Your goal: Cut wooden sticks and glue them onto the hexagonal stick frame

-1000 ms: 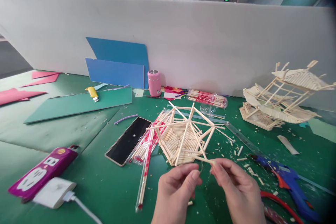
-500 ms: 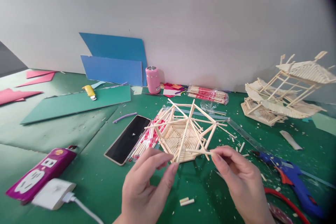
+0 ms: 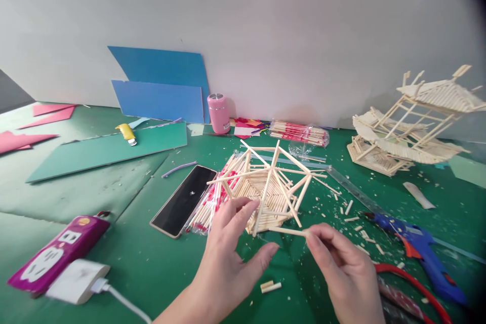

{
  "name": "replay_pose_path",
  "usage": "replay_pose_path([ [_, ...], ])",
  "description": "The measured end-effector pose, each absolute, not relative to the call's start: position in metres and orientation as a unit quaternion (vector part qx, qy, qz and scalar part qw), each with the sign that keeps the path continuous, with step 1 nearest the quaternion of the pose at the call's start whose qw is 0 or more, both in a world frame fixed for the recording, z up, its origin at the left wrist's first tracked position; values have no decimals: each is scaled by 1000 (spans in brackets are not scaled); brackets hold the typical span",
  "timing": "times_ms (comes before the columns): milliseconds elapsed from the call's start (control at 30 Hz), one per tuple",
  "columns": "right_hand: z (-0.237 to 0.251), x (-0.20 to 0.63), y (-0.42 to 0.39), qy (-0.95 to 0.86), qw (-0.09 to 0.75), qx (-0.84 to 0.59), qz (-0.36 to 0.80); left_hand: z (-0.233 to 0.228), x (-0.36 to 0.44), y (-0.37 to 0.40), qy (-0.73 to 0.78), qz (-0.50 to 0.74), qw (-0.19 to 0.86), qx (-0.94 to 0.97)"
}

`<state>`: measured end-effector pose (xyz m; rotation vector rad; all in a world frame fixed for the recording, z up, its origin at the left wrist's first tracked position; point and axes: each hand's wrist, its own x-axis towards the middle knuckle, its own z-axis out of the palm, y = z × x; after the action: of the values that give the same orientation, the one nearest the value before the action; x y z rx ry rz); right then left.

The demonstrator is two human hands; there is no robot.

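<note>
Stick (image 3: 287,231) pinched at its end by right hand (image 3: 343,273), open left hand (image 3: 231,258) steadying hexagonal frame (image 3: 266,192) just ahead: seat gently, squarely.

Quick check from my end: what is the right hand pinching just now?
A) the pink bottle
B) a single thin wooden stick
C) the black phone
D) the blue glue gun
B: the right hand pinches one end of a thin wooden stick between its fingertips, in front of the stick frame; the glue gun, phone and pink bottle lie untouched.
</note>
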<state>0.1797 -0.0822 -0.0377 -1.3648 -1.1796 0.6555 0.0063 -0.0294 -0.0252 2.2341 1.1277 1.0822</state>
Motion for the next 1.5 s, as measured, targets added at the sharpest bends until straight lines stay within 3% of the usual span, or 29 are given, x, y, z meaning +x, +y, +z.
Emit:
replay_pose_path([
  [267,-24,187,-69,-578,536,-588,179,-11,7,-22,366,426,174,809],
  [533,-21,190,-58,-601,513,-582,191,-3,11,-19,378,405,221,803],
  [867,-15,189,-57,-653,490,-567,111,-7,12,-21,388,402,144,817],
  [1500,-17,188,-60,-651,493,-571,81,-6,15,-19,416,391,141,808],
])
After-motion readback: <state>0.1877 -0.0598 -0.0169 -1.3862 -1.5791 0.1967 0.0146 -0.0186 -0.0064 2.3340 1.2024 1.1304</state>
